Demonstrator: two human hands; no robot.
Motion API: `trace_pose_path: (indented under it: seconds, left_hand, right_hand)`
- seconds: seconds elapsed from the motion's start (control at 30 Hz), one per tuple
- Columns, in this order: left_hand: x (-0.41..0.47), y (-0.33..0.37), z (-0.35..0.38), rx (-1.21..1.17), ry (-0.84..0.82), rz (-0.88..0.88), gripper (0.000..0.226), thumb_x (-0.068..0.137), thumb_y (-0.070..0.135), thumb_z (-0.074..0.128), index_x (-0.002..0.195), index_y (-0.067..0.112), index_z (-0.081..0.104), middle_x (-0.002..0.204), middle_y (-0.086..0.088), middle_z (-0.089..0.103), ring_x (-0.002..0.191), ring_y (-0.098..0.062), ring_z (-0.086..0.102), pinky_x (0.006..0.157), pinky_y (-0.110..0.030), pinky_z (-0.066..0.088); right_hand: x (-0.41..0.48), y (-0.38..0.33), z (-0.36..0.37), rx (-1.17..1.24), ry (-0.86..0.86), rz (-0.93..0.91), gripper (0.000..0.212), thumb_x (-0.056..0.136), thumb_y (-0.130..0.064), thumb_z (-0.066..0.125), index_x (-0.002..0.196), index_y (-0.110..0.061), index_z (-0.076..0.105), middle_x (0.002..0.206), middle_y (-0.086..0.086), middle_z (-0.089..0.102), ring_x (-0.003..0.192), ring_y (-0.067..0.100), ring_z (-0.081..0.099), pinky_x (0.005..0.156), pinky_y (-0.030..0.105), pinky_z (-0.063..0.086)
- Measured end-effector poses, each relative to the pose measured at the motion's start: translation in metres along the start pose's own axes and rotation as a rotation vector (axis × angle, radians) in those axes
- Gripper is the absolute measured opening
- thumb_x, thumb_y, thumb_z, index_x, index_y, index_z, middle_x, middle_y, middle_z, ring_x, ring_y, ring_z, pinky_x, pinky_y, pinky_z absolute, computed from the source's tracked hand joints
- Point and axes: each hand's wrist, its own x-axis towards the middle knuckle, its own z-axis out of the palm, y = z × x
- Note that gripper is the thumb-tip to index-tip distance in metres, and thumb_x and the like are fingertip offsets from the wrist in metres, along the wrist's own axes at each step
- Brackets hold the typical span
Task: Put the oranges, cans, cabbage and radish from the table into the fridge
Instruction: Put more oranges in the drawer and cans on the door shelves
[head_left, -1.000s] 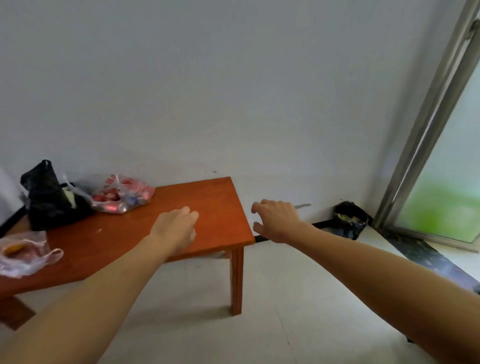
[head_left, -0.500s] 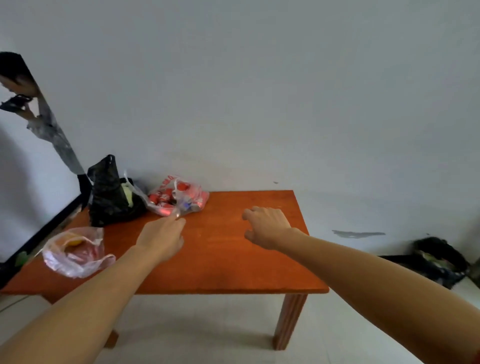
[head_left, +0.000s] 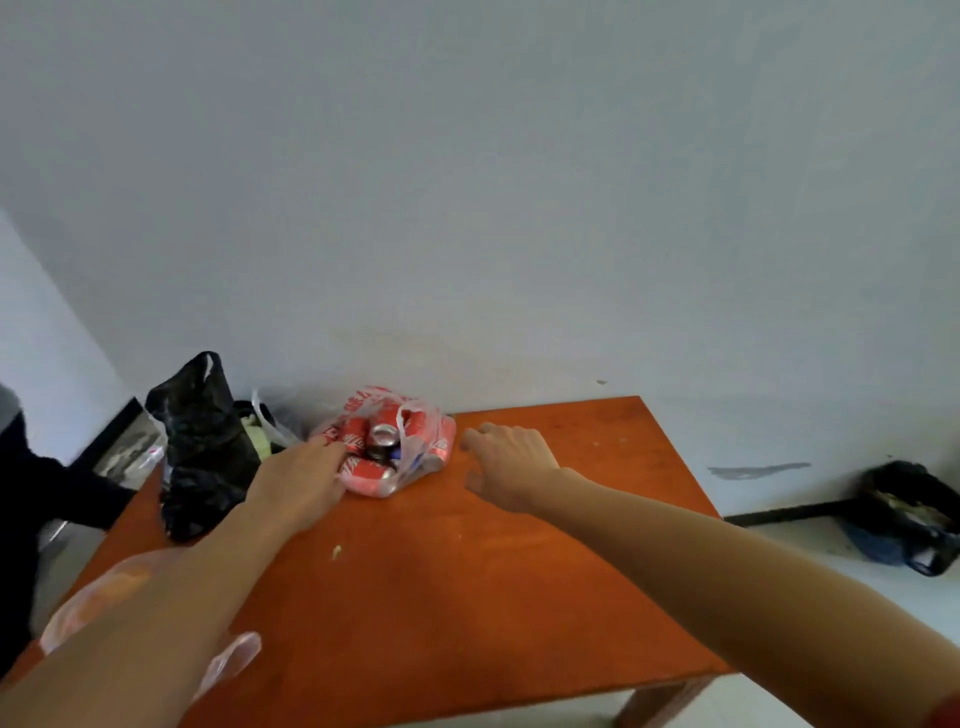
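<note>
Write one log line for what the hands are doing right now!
step: reaching for bag of cans | left hand: touching bag's left side, not gripping | right hand: open, beside bag | table: bag unlifted

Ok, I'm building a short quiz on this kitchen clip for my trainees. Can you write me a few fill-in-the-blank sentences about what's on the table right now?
1. The red cans sit inside a clear plastic ____.
2. The left hand touches the cans' bag, while the right hand hovers ____ beside it, holding nothing.
3. The bag to the left of the cans, against the wall, is ____ in colour.
4. The table top is reddish-brown ____.

Missing words: bag; open; black; wood
</note>
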Motion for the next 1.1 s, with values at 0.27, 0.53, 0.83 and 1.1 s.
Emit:
trace_pose_path:
  seconds: [0.27,0.53,0.83,1.1]
  left_hand:
    - [0.097,-0.040,0.063,-0.074,-0.113,0.003,0.023,0.095,0.027,0.045,0.114,0.018,0.052,0.119,-0.005,0.056,0.107,-0.025,0.058,0.081,-0.036,0.045]
    - [0.204,-0.083,0.122,-0.222,-0.152,-0.019,0.035,0.094,0.035,0.045,0.127,0.023,0.050,0.123,-0.004,0.058,0.109,-0.024,0.058,0.084,-0.039,0.047]
    - [0.286,-0.077,0.198,-0.154,-0.180,0.311,0.044,0.089,0.032,0.055,0.132,0.025,0.047,0.133,-0.004,0.045,0.124,-0.026,0.044,0.099,-0.039,0.043]
    - [0.336,-0.079,0.240,-0.150,-0.285,0.458,0.099,0.074,0.050,0.071,0.151,0.029,0.012,0.156,-0.010,0.008,0.142,-0.032,0.019,0.115,-0.045,0.023]
  right_hand:
    - [0.115,-0.002,0.051,0.126,0.051,-0.025,0.036,0.094,-0.029,0.053,0.127,-0.015,0.052,0.124,0.007,0.057,0.107,0.027,0.058,0.079,0.037,0.049]
    - [0.232,-0.008,0.141,0.209,-0.138,-0.116,0.027,0.096,-0.021,0.048,0.119,-0.013,0.060,0.115,0.005,0.063,0.100,0.024,0.061,0.083,0.037,0.051]
    - [0.273,0.028,0.220,0.067,-0.334,0.098,0.059,0.084,-0.033,0.071,0.132,-0.012,0.044,0.125,0.007,0.051,0.104,0.020,0.055,0.085,0.034,0.051]
    - [0.294,0.047,0.235,0.239,-0.376,0.258,0.088,0.084,-0.025,0.068,0.150,-0.025,0.011,0.152,0.012,0.023,0.133,0.034,0.038,0.100,0.048,0.046]
